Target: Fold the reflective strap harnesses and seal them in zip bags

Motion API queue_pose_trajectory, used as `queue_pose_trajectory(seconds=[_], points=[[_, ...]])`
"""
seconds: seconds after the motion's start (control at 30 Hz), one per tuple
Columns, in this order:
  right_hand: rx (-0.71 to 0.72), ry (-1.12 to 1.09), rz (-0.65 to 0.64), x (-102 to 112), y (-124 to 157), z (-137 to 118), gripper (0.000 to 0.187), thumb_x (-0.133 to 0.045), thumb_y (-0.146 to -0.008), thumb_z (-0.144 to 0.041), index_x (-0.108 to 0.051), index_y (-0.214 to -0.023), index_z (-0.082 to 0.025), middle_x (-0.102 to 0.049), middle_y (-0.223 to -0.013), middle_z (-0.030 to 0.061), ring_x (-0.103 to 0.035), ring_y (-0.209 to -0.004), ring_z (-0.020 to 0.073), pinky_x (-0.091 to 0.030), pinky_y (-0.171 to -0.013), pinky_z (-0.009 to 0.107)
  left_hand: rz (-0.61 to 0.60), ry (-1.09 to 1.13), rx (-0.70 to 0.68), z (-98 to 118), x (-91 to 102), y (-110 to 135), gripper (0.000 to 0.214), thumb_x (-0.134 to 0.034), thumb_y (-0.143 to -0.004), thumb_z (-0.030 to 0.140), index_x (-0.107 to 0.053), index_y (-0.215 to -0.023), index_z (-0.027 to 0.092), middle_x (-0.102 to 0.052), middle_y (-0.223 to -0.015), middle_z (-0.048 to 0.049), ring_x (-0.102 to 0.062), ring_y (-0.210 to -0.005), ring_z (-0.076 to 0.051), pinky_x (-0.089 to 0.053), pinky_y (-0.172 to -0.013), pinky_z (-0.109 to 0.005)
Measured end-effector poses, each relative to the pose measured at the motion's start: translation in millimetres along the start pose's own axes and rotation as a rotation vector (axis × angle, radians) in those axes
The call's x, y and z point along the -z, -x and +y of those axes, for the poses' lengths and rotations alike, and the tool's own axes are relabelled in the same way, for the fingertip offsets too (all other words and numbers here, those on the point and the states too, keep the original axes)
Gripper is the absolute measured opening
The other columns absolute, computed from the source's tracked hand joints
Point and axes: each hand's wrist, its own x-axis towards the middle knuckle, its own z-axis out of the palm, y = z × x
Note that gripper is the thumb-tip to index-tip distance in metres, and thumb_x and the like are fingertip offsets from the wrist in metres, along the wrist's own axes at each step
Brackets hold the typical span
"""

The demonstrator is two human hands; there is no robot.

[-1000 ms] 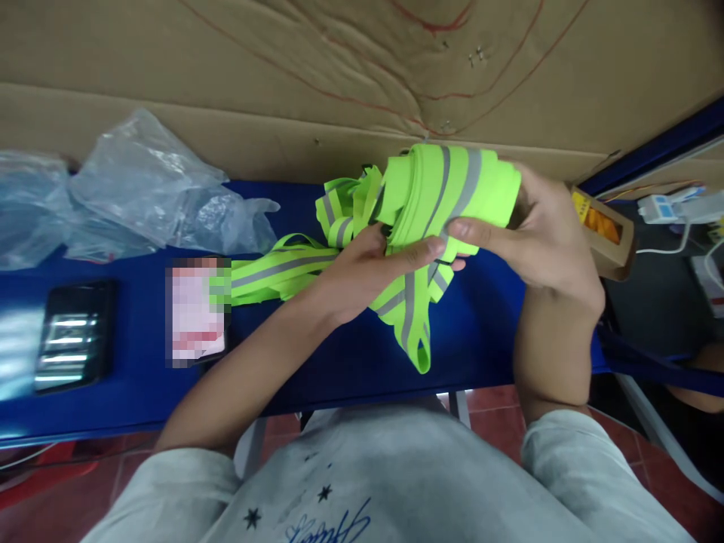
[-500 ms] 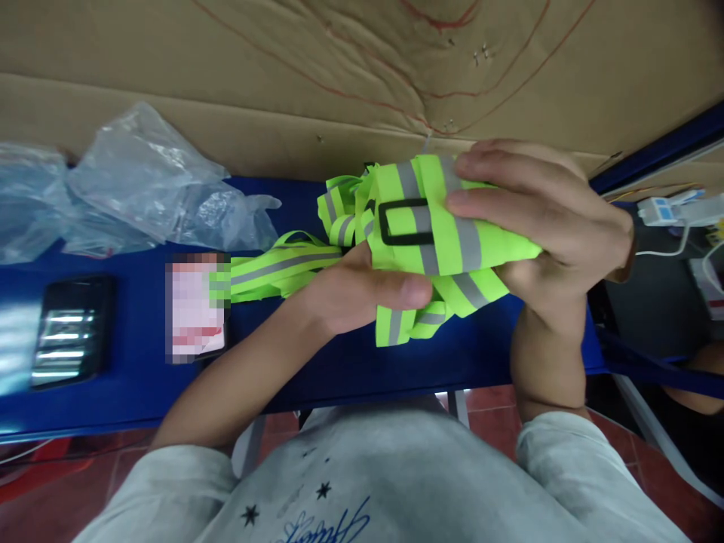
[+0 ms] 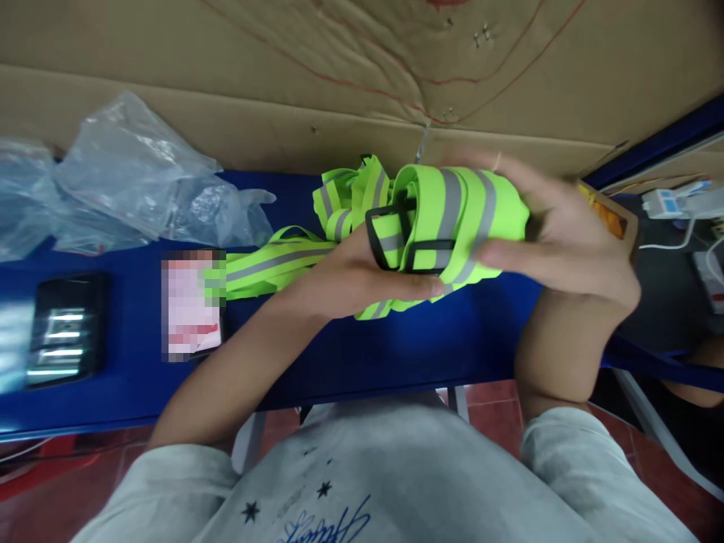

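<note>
A neon-green reflective vest [image 3: 446,219] with grey stripes and a black buckle is rolled into a bundle above the blue table [image 3: 351,354]. My left hand [image 3: 351,279] grips the bundle from below, thumb along its underside. My right hand [image 3: 559,241] wraps around its right end, fingers curled over it and blurred by motion. More green straps [image 3: 271,264] trail leftwards onto the table.
Crumpled clear plastic bags [image 3: 130,181] lie at the back left. A dark phone [image 3: 56,332] and a pixelated card [image 3: 189,305] rest on the left. Cardboard [image 3: 339,75] stands behind. A small box [image 3: 614,215] and a power strip [image 3: 673,202] sit at the right.
The bundle has been turned and wound tighter between my hands; the hanging strap ends are now tucked up. My right hand shifted from on top to the bundle's right end.
</note>
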Motion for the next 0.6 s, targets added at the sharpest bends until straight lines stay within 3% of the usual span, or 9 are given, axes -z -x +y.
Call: queue_pose_trajectory(seconds=[0.17, 0.27, 0.37, 0.47, 0.53, 0.6], points=[[-0.004, -0.041, 0.019, -28.4, -13.2, 9.1, 0.044, -0.087, -0.079, -0.048, -0.074, -0.116, -0.027, -0.076, -0.097, -0.007, -0.075, -0.089, 0.0185, -0.063, -0.078, 0.03, 0.002, 0.241, 0.119, 2.4, -12.0, -0.3, 0.022, -0.083, -0.072, 0.023, -0.072, -0.092, 0.019, -0.076, -0.088, -0.0016, -0.078, -0.092, -0.029, -0.065, -0.082, -0.041], [0.027, -0.006, 0.047, -34.5, -17.7, 12.3, 0.039, -0.086, -0.082, -0.045, -0.074, -0.115, -0.026, -0.077, -0.101, -0.0068, -0.075, -0.089, 0.0176, -0.062, -0.08, 0.029, 0.113, 0.349, 0.14, 0.2, -15.2, -1.9, 0.011, -0.068, -0.085, 0.026, -0.072, -0.086, 0.016, -0.074, -0.081, -0.002, -0.077, -0.104, -0.03, -0.064, -0.094, -0.044], [0.113, 0.094, 0.049, -33.0, -17.5, 9.9, 0.042, -0.086, -0.083, -0.046, -0.074, -0.118, -0.027, -0.078, -0.109, -0.0056, -0.075, -0.099, 0.0192, -0.062, -0.091, 0.032, 0.252, 0.385, 0.061, -4.1, -13.4, -4.6, 0.012, -0.061, -0.09, 0.02, -0.073, -0.09, 0.016, -0.074, -0.086, 0.0001, -0.073, -0.116, -0.027, -0.061, -0.102, -0.042], [0.172, 0.181, 0.079, -30.7, -14.0, 3.0, 0.042, -0.084, -0.085, -0.045, -0.072, -0.122, -0.029, -0.077, -0.119, -0.0044, -0.072, -0.112, 0.0223, -0.059, -0.103, 0.036, 0.163, 0.438, 0.037, -3.8, -12.8, -6.2, 0.011, -0.067, -0.09, 0.022, -0.073, -0.098, 0.017, -0.075, -0.092, 0.0014, -0.074, -0.113, -0.027, -0.062, -0.101, -0.046], [0.194, 0.191, 0.117, -31.4, -11.0, -1.7, 0.041, -0.081, -0.089, -0.044, -0.071, -0.126, -0.03, -0.074, -0.125, -0.0048, -0.07, -0.119, 0.0248, -0.057, -0.108, 0.039, 0.068, 0.498, 0.068, -0.9, -14.4, -6.5, 0.012, -0.069, -0.09, 0.022, -0.071, -0.101, 0.017, -0.075, -0.096, 0.0007, -0.074, -0.112, -0.027, -0.062, -0.101, -0.05], [0.214, 0.208, 0.188, -33.9, -8.8, -3.9, 0.039, -0.078, -0.092, -0.042, -0.069, -0.128, -0.031, -0.072, -0.128, -0.0049, -0.068, -0.125, 0.0271, -0.054, -0.112, 0.043, 0.047, 0.534, 0.128, 2.0, -16.0, -6.8, 0.009, -0.064, -0.094, 0.024, -0.068, -0.098, 0.018, -0.074, -0.097, -0.0001, -0.072, -0.117, -0.028, -0.06, -0.104, -0.052]])
